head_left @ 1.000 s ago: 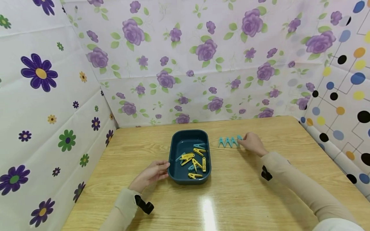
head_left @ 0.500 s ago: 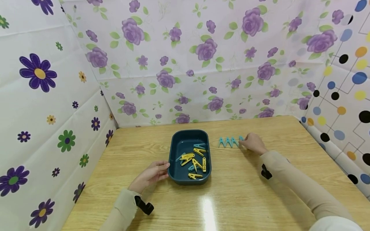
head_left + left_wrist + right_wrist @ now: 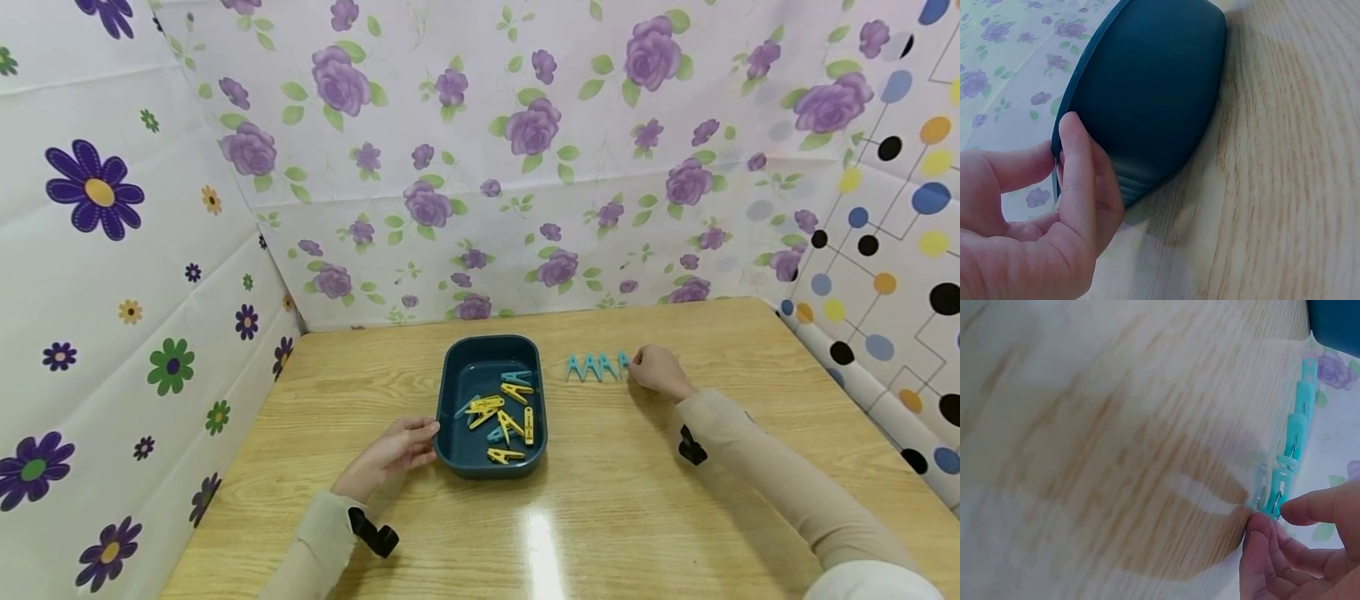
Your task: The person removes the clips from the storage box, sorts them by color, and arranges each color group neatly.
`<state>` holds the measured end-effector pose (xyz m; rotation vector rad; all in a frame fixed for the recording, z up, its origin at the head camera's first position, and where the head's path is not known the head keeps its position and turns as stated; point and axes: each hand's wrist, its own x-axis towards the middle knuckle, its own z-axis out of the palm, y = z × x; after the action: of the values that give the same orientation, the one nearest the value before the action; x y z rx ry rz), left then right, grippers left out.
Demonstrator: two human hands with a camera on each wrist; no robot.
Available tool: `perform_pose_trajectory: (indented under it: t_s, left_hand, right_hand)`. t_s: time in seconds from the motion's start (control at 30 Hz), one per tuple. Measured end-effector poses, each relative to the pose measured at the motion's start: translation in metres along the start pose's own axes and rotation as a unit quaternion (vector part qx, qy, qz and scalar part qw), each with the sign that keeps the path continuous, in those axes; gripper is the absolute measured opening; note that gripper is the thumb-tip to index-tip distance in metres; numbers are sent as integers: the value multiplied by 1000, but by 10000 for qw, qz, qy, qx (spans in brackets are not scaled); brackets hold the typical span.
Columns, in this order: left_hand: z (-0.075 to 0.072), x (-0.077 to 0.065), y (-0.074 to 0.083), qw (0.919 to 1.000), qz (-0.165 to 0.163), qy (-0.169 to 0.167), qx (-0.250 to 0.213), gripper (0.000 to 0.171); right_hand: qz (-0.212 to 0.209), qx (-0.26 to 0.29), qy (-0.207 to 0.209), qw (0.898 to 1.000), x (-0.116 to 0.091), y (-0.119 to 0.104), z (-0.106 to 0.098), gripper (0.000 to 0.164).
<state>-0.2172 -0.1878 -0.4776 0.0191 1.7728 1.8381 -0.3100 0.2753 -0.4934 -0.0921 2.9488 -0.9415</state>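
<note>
In the dark tray (image 3: 480, 374) lie clothespins (image 3: 529, 426) — yellow and blue.

A beige left sleeve (image 3: 322, 533) and a matching right sleeve (image 3: 765, 475) are being worn. At the wrists, a black left fitting (image 3: 372, 532) and black right fitting (image 3: 692, 448) are being carried.
</note>
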Motion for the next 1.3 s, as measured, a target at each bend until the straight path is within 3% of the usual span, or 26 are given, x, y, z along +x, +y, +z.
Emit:
perform_pose_trajectory:
  t_s: [0.7, 0.97, 1.13, 1.3]
  left_hand:
    - [0, 0, 0, 10000, -8, 6, -18, 39]
    - [1, -1, 0, 10000, -17, -8, -52, 41]
    - [2, -2, 1, 10000, -7, 27, -90, 38]
    - [1, -2, 2, 10000, -15, 17, -85, 35]
  right_hand:
    - [-74, 257, -51, 9996, -5, -3, 2, 43]
    - [9, 361, -40, 9993, -5, -3, -2, 38]
    - [-113, 182, 229, 9995, -6, -10, -5, 24]
    - [-513, 4, 620, 9968, -8, -26, -6, 22]
